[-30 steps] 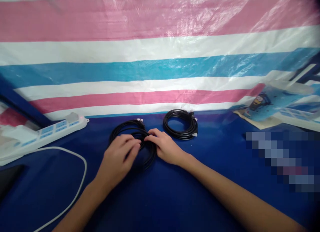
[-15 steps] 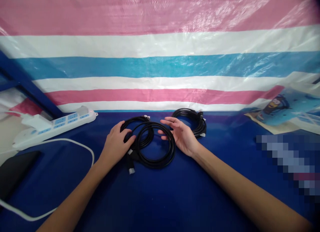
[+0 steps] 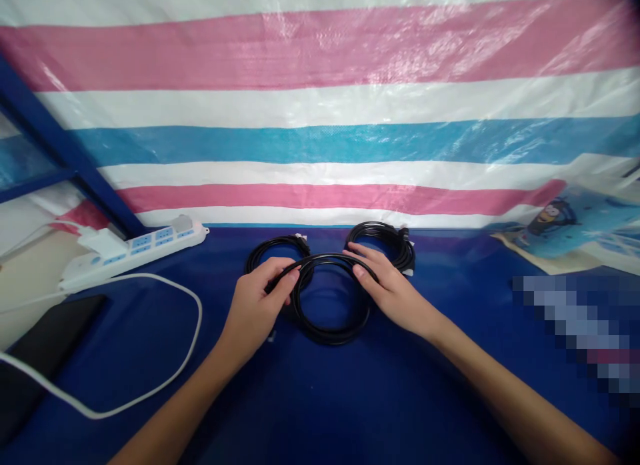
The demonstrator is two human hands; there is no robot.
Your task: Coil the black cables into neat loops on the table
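Observation:
A coiled black cable [image 3: 330,336] is between my hands on the blue tabletop, its upper edge lifted a little. My left hand [image 3: 263,291] pinches the coil's left side between thumb and fingers. On the opposite side, my right hand [image 3: 390,281] grips the upper right of the loop, thumb toward me. Behind my left hand lies a second black cable coil [image 3: 270,243], partly covered. A third black coil [image 3: 406,255] with pale-tipped connectors rests behind my right hand. Under my left wrist a connector end [image 3: 271,336] shows only in part.
A white power strip [image 3: 150,245] with a plug stands at the back left. Its white cord [image 3: 200,318] loops over the table beside a flat black object [image 3: 55,345]. A blue cartoon-printed package [image 3: 565,218] lies at the right. Striped sheeting [image 3: 320,145] hangs behind.
Both hands have closed on the front cable coil, which has shifted slightly right with its upper edge raised. My right hand has turned from palm-in and open to gripping. The view has shifted slightly.

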